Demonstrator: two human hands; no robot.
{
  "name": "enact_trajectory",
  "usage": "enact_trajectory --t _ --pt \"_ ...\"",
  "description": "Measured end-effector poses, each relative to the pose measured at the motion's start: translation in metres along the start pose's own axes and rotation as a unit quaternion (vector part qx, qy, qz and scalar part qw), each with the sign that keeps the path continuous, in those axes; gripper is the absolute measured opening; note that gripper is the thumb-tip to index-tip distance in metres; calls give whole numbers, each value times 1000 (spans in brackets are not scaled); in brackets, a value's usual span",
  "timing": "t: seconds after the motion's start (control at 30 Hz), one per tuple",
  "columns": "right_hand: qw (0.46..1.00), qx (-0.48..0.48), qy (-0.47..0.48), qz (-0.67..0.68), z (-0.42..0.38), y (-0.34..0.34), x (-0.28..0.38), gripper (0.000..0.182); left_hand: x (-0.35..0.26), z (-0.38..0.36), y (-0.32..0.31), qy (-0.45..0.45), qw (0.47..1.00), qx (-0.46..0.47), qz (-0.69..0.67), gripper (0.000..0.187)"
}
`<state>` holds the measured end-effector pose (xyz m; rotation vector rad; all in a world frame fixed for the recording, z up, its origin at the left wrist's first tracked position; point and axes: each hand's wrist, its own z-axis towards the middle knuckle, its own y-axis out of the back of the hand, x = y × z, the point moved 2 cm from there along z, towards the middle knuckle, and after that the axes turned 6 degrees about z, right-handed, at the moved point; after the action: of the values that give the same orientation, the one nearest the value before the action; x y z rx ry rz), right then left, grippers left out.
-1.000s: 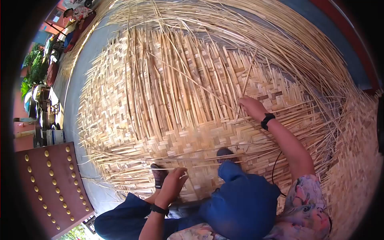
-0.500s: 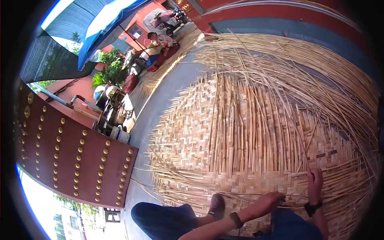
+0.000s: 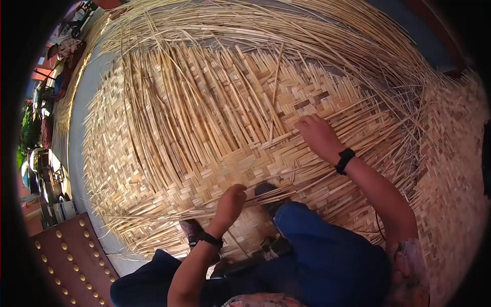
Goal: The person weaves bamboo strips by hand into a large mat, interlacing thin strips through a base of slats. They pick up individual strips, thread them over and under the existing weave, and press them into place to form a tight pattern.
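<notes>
A herringbone-woven mat [image 3: 115,148] of flat split-reed strips lies on the ground before me. Long loose strips [image 3: 179,110] stand side by side across its middle, their near ends at the weave. My right hand [image 3: 319,135] is low over the mat, its fingers curled in a pinch at the end of a pale reed strip [image 3: 279,138] that runs off to the left. Nearer my body, my left hand [image 3: 230,204] is closed above the mat's front part, beside unwoven strips [image 3: 276,195]. Whatever is inside its fingers is hidden. Both wrists wear dark bands.
Long loose reeds [image 3: 245,23] are heaped behind the mat. Another woven sheet [image 3: 450,194] lies at the right. My shoe [image 3: 192,230] rests on the mat's near part. A studded door [image 3: 71,261] is at the lower left, and another person [image 3: 66,48] sits at the far left.
My view has turned down and to the right, so the mat appears further left. My hands are further apart, the left now away from the right along the near part of the mat.
</notes>
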<state>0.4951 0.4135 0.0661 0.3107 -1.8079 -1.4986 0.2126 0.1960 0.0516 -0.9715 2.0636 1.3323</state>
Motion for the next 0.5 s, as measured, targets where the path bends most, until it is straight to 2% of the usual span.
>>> enact_trajectory --t 0.03,0.13,0.2,0.27,0.3,0.37,0.4,0.43,0.47,0.5 --pt "997 -13 10 -72 25 3 -9 27 12 3 2 28 997 -23 63 21" --pt "993 -32 79 -79 79 -15 -27 30 -3 10 24 48 998 -41 28 22" --pt "987 -60 135 -70 111 -37 -36 29 8 12 14 66 996 -50 -45 23" --pt "993 -52 93 -60 126 -54 -44 33 20 9 -2 85 990 -47 -98 23" --pt "985 -51 159 -52 138 -53 -50 22 23 4 -9 102 989 -33 -103 23" --pt "979 -22 184 -78 153 -49 -42 24 39 -1 -14 -38 997 -71 -3 23" --pt "977 29 182 -108 157 -48 -43 24 42 -2 -12 -16 993 -34 112 28" --pt "965 -27 233 -121 153 -50 -53 23 45 -6 -11 -36 974 -78 211 30" --pt "964 -27 201 -172 148 -30 -39 23 49 -9 -4 -34 960 -105 257 30" --pt "969 31 145 -198 135 -6 -35 26 51 -11 -2 -49 947 -121 294 30"
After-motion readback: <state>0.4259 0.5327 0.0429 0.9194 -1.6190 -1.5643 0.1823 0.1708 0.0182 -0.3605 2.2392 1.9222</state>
